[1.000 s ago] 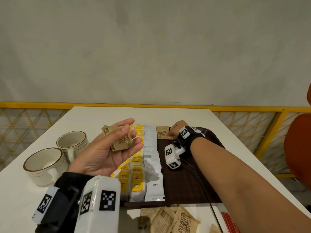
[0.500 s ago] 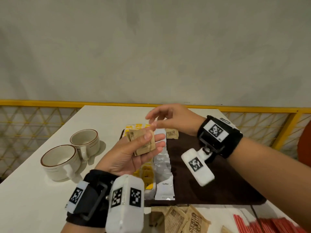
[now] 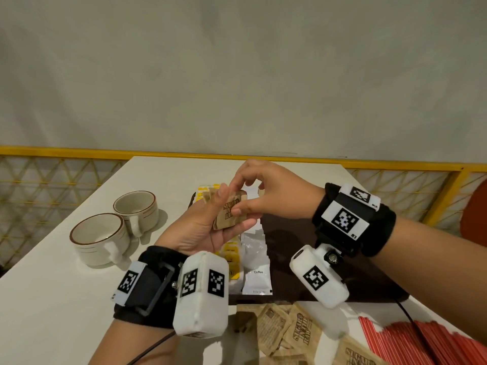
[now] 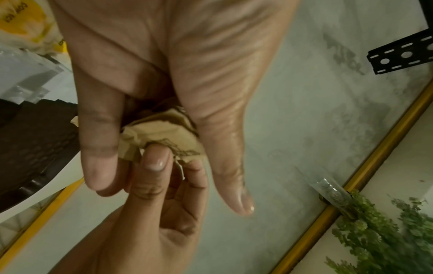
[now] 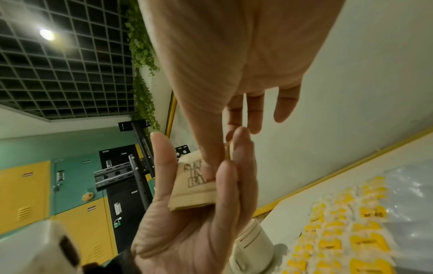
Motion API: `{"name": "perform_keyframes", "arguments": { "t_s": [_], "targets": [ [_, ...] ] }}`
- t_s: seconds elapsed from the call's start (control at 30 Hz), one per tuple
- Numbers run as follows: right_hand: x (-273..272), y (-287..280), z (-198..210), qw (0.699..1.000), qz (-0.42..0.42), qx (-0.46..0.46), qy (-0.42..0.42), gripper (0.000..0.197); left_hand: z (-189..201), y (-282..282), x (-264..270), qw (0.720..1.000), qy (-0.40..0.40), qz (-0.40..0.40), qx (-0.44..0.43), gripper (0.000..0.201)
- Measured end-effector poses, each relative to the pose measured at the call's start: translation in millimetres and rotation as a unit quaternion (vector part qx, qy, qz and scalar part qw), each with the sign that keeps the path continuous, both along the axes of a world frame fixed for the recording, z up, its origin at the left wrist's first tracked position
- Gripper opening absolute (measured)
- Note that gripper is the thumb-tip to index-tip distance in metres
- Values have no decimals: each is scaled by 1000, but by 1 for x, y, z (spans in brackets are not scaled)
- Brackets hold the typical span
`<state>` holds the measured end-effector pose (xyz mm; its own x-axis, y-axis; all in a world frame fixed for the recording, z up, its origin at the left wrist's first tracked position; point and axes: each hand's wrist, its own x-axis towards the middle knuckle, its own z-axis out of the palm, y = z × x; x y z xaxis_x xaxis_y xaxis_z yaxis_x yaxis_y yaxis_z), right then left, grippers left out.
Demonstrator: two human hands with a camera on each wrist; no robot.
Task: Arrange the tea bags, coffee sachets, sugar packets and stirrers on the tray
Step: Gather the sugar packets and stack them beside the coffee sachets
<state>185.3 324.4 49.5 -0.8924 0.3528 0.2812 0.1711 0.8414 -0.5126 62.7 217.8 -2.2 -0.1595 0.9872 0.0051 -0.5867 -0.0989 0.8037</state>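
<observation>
My left hand (image 3: 220,206) is raised palm-up over the tray's left side and holds a small stack of brown sugar packets (image 3: 230,216) between thumb and fingers. My right hand (image 3: 237,198) reaches across and pinches the top packet with thumb and forefinger. The right wrist view shows the printed packet (image 5: 194,187) lying in the left palm under my right thumb. In the left wrist view the crumpled packets (image 4: 161,133) sit between both hands. The dark brown tray (image 3: 290,248) carries a column of yellow tea bags (image 3: 232,256) and a column of white coffee sachets (image 3: 257,262).
Several loose sugar packets (image 3: 290,335) lie on the white table in front of the tray. Red stirrers (image 3: 421,343) are piled at the near right. Two empty cups (image 3: 97,238) (image 3: 135,209) stand left of the tray. A yellow railing (image 3: 79,152) runs behind the table.
My right hand left a sugar packet at the tray's far end, rose and came back to my left hand, where it now pinches the top packet. My left hand stayed raised.
</observation>
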Motion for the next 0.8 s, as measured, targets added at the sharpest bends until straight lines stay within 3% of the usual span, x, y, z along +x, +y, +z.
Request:
{"name": "perform_keyframes", "arguments": {
  "t_s": [0.13,0.23,0.33,0.4,0.5,0.63,0.8],
  "targets": [
    [3,0,5,999,-9,-8,-51,22,-1,1,-2,1000,-23,0,1,96],
    [8,1,13,989,14,-144,30,17,-1,1,-6,998,-61,5,-2,94],
    [14,27,19,920,2,-359,159,16,0,1,-13,994,-103,25,-16,89],
    [15,56,13,894,-54,-409,176,13,1,1,-16,994,-105,33,-19,89],
    [13,98,-18,887,-173,-417,92,12,1,1,-15,994,-99,34,-24,89],
    [8,128,-63,888,-288,-358,-36,28,0,3,-13,995,-84,38,-30,89],
    [-5,147,-94,866,-347,-360,-23,16,-1,4,-14,995,-75,52,-34,95]
  ]
}}
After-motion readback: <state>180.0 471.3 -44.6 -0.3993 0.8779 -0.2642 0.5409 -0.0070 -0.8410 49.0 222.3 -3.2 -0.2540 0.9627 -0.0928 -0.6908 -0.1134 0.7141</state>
